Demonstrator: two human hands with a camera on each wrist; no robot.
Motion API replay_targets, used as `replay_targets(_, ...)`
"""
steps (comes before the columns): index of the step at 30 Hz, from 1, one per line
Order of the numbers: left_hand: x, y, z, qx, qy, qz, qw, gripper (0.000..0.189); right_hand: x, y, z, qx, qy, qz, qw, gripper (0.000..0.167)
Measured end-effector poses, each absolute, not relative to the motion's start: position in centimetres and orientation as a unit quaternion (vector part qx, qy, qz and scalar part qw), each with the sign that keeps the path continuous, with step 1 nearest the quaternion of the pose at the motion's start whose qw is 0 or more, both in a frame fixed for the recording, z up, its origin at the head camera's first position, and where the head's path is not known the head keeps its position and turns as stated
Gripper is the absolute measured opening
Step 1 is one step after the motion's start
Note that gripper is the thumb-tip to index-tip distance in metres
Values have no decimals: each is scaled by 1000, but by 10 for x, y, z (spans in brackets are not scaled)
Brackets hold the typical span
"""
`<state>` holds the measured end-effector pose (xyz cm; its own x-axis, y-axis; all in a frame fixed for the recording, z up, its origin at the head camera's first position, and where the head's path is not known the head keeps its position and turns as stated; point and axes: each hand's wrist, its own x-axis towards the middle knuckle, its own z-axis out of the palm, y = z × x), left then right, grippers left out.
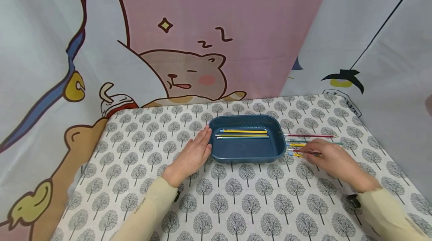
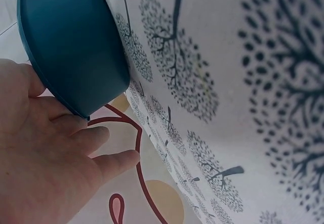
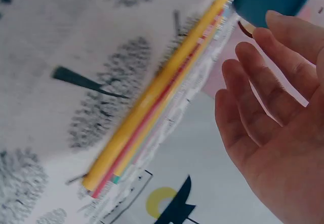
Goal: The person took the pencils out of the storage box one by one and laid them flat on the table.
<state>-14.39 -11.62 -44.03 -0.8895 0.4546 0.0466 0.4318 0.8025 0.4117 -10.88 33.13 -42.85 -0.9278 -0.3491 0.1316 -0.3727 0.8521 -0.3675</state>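
A dark blue rectangular tray [image 1: 248,160] sits on the table. Three slim pencils [image 1: 243,131] lie lengthwise inside it, yellow and green. My left hand [image 1: 194,153] rests its straight fingers against the tray's left rim; the left wrist view shows them along the tray's outer wall [image 2: 76,46]. On the right, my right hand [image 1: 329,156] hovers over several loose pencils in red, yellow and green, among them a red pencil [image 1: 310,135]. In the right wrist view, its fingers are loosely bent and apart from the yellow pencil [image 3: 157,89], with nothing between them.
A white tablecloth [image 1: 233,205] with a grey tree print covers the table. Cartoon-printed curtains [image 1: 256,38] hang along the table's back and sides. The loose pencils lie roughly side by side, their near ends close to the tray's right wall.
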Motion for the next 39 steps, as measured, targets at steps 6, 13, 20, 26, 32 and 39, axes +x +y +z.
replay_targets(6, -144, -117, -440, 232, 949, 212, 31, 58, -106, 325, -415, 217, -951, 199, 98, 26)
replay_targets(13, -144, -116, -440, 236, 947, 215, 31, 58, -106, 308, -398, 225, -944, 204, 131, 37)
replay_targets(20, -143, -116, -440, 235, 948, 215, 31, 59, -109, 284, -383, 216, -942, 234, 103, 47)
replay_targets(26, -143, -116, -439, 235, 948, 211, 31, 59, -117, 265, -374, 223, -942, 238, 75, 63)
replay_targets(32, -143, -115, -438, 240, 948, 207, 24, 58, -130, 245, -367, 243, -938, 239, 56, 69)
replay_targets(39, -141, -115, -437, 240, 948, 208, 21, 58, -152, 221, -363, 284, -934, 215, 37, 71)
